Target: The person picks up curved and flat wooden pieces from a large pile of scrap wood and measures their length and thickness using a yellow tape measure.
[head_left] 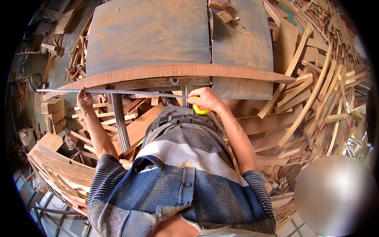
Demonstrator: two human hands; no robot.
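Note:
A yellow tape measure is in my right hand, whose fingers are closed round its case. From it the pale metal tape blade runs left, pulled out nearly straight, its tip past my left hand. My left hand pinches the blade with raised fingertips. Just beyond the blade, a long reddish-brown wooden board with tapering ends lies across the near edge of a metal table. The board overhangs the table at the left and reaches past it at the right.
A dark slot splits the dusty tabletop, with wood offcuts at its far right. Curved wooden strips pile up on the right. Stacked blocks and boards lie left. Metal rails stick out toward me. A blurred round shape covers the lower right.

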